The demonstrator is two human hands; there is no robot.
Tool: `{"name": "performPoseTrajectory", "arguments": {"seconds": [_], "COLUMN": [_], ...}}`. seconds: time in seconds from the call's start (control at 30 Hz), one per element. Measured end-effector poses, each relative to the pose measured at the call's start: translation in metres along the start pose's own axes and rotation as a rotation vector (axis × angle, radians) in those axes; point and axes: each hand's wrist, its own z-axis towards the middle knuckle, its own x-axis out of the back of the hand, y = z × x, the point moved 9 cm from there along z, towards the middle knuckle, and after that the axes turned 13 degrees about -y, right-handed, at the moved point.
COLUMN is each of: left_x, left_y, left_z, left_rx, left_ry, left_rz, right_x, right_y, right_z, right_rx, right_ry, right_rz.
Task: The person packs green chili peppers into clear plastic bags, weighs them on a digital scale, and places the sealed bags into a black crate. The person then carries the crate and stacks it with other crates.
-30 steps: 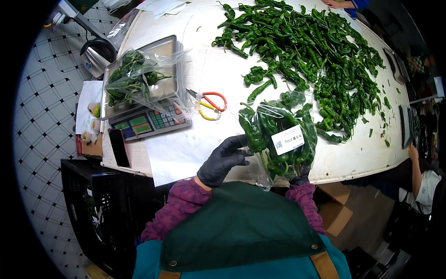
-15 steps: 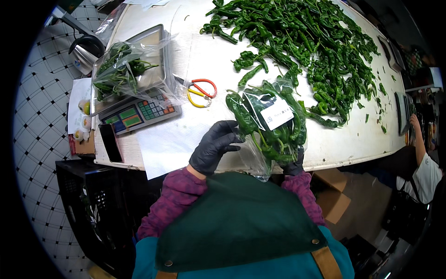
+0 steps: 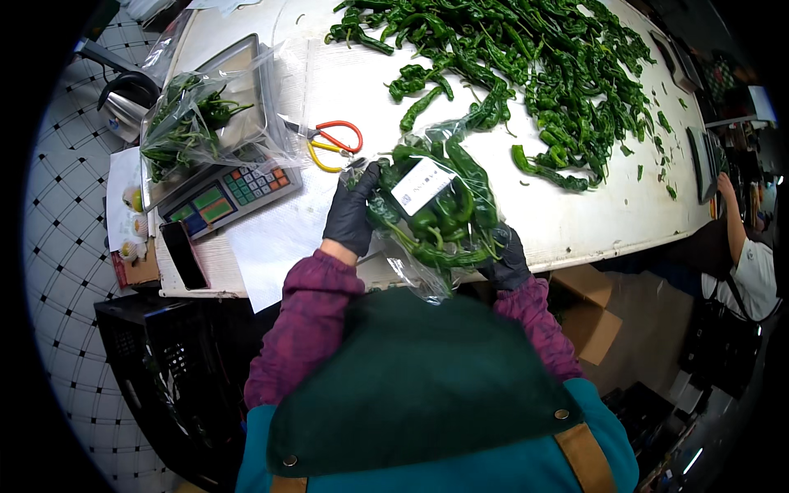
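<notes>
A clear plastic bag of green peppers (image 3: 460, 223) with a white label hangs between my hands over the table's near edge. My left hand (image 3: 352, 210), in a black glove, grips the bag's upper left side. My right hand (image 3: 509, 261), also gloved in black, holds the lower right side, its fingertips partly hidden behind the bag. Loose clear plastic hangs down at the bag's near end. Just beyond my left hand lie pliers or cutters with red and yellow handles (image 3: 339, 138). A big heap of loose green peppers (image 3: 534, 62) spreads over the far side.
At left a grey scale (image 3: 234, 193) carries another clear bag of green peppers (image 3: 185, 135). A phone (image 3: 184, 255) and a white paper sheet (image 3: 263, 255) lie near the front edge. Below stand a black crate (image 3: 164, 353) and a cardboard box (image 3: 588, 316). Another person's arm (image 3: 730, 209) is at far right.
My left hand has gone from beside the bag, fingers spread, to gripping its left side. The bag has turned and come slightly left and nearer. The view has shifted a little.
</notes>
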Motion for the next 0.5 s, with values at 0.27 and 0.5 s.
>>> {"name": "performPoseTrajectory", "arguments": {"seconds": [0.27,0.5], "left_x": [0.038,0.049], "left_y": [-0.027,-0.023], "left_z": [0.004,-0.001], "left_rx": [0.189,0.238], "left_ry": [0.156,0.279], "left_rz": [0.090,0.038], "right_x": [-0.020,-0.033], "right_y": [0.006,0.007], "right_z": [0.006,0.009], "right_rx": [-0.028,-0.051], "right_ry": [0.203,0.190], "right_rz": [0.307,0.275]}}
